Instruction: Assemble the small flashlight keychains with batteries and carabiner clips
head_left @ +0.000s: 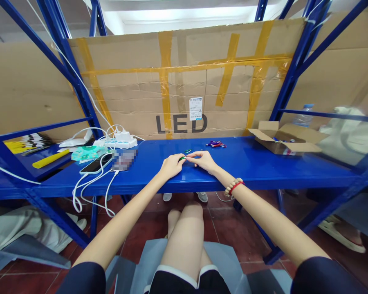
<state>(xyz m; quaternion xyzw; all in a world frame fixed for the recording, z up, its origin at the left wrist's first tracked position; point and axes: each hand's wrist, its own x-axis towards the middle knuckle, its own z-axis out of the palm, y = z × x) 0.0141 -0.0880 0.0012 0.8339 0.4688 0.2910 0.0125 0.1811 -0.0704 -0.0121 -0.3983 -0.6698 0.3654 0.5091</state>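
My left hand (171,165) pinches a small green metal carabiner (182,158) just above the blue tabletop (159,152). Fingertips of my right hand (204,161) are closed at the carabiner's right end, where a tiny silvery part shows; its exact shape is too small to make out. Behind my fingers, another green carabiner (188,151) lies on the table. Farther back and to the right is a small pile of purple and red carabiners (216,144).
An open cardboard box (283,141) with small blue items stands at the right. On the left are a phone (95,164), white cables, a power strip (119,141) and a teal packet (88,152). A taped cardboard panel (135,98) closes the back; blue posts flank the table.
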